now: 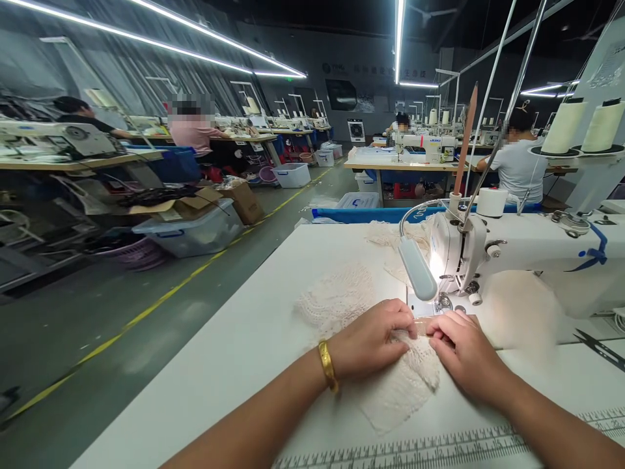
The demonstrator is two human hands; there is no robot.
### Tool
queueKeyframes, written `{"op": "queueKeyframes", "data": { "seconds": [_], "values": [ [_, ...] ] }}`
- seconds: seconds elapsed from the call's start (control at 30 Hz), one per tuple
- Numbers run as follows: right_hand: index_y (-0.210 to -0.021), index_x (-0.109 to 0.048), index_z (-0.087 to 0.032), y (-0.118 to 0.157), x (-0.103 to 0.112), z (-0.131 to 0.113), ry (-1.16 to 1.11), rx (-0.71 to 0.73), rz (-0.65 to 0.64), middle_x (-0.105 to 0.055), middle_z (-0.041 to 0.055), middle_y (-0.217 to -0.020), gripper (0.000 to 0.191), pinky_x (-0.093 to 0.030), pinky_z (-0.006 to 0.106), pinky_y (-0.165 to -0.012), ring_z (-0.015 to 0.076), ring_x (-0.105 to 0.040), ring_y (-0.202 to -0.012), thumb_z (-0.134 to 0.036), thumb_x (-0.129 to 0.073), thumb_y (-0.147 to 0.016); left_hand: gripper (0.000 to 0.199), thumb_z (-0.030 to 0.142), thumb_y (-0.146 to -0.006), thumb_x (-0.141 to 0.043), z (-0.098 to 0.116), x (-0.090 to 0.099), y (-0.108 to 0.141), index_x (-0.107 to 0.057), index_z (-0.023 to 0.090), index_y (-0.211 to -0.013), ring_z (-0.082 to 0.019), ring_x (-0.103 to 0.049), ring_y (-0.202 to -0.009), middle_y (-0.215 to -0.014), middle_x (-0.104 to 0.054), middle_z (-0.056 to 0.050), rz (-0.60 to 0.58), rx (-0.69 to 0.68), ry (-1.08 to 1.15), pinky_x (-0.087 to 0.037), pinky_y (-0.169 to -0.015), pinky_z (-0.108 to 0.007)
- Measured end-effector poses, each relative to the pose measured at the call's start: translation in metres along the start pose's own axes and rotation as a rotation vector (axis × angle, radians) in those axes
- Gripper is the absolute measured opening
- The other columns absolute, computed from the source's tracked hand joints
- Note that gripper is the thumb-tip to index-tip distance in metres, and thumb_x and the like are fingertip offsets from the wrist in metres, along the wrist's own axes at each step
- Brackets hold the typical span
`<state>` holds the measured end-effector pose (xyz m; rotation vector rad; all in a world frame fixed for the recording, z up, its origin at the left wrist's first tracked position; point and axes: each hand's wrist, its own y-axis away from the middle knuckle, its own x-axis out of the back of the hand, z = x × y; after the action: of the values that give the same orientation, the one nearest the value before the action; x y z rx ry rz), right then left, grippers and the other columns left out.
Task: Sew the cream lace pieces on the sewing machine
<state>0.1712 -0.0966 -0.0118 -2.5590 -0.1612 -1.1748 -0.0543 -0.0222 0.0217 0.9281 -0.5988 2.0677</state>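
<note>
A piece of cream lace fabric [398, 400] lies on the white table, just in front of the sewing machine's presser foot [443, 303]. My left hand [371, 339], with a gold bangle at the wrist, has its fingers closed on the lace. Beside it my right hand [466, 352] is curled with bent fingertips on the fabric's edge, close to the foot. A narrow tan strip [420, 326] shows between the two hands; what it is I cannot tell. The white sewing machine [517, 247] stands behind my hands, its small lamp [418, 270] shining on the needle area.
More lace [342, 293] lies to the left. A ruler [439, 449] runs along the near edge, and thread snips [603, 348] lie at right. Thread cones [564, 127] stand behind the machine. Across the aisle are a plastic bin [195, 231] and people at other machines.
</note>
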Motion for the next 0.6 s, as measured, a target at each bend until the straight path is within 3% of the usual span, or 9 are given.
{"op": "queueKeyframes", "data": {
  "seconds": [0.07, 0.17, 0.27, 0.37, 0.6],
  "values": [
    [-0.090, -0.060, -0.024, 0.000, -0.001, 0.000, -0.001, 0.004, 0.000, -0.062, 0.0001, -0.086, 0.016, -0.038, 0.040, -0.083, 0.0222, -0.054, -0.085, -0.014, -0.051, -0.098, 0.009, 0.020, -0.089, -0.062, -0.002, -0.002, -0.001, -0.071, 0.022, -0.090, -0.025, -0.062, -0.104, -0.110, -0.068, -0.006, 0.015, 0.011, 0.015, -0.049, -0.092, -0.038],
    [-0.089, -0.061, -0.025, 0.001, 0.001, 0.000, -0.014, 0.004, -0.005, -0.062, 0.0012, -0.087, 0.022, -0.039, 0.041, -0.083, 0.0230, -0.054, -0.085, -0.023, -0.046, -0.104, 0.014, 0.026, -0.094, -0.059, 0.000, -0.003, -0.003, -0.067, 0.021, -0.083, -0.024, -0.061, -0.101, -0.102, -0.070, -0.005, 0.035, 0.003, 0.046, -0.048, -0.092, -0.038],
    [-0.102, -0.067, -0.029, 0.002, 0.005, -0.001, -0.073, 0.020, -0.026, -0.066, 0.0025, -0.098, 0.027, -0.040, 0.042, -0.089, 0.0248, -0.057, -0.094, -0.039, -0.042, -0.109, 0.017, 0.027, -0.093, -0.056, 0.006, -0.002, -0.005, -0.063, 0.020, -0.080, -0.022, -0.060, -0.091, -0.091, -0.068, -0.003, 0.056, 0.062, 0.092, -0.046, -0.085, -0.035],
    [-0.114, -0.068, -0.031, 0.003, 0.007, -0.002, -0.123, 0.025, -0.066, -0.068, 0.0038, -0.105, 0.026, -0.040, 0.044, -0.092, 0.0265, -0.058, -0.096, -0.049, -0.054, -0.103, 0.019, 0.032, -0.093, -0.053, 0.013, 0.001, -0.006, -0.059, 0.020, -0.079, -0.018, -0.054, -0.076, -0.079, -0.061, 0.000, 0.056, 0.188, 0.161, -0.042, -0.071, -0.031],
    [-0.090, -0.064, -0.025, -0.003, 0.005, -0.001, -0.162, -0.116, -0.051, -0.069, 0.0032, -0.090, 0.030, -0.041, 0.042, -0.090, 0.0258, -0.059, -0.092, -0.044, -0.046, -0.104, 0.026, 0.039, -0.095, -0.049, 0.016, 0.001, -0.008, -0.058, 0.020, -0.080, -0.017, -0.050, -0.070, -0.075, -0.057, 0.001, 0.101, 0.258, 0.207, -0.037, -0.067, -0.030]
  ]
}}
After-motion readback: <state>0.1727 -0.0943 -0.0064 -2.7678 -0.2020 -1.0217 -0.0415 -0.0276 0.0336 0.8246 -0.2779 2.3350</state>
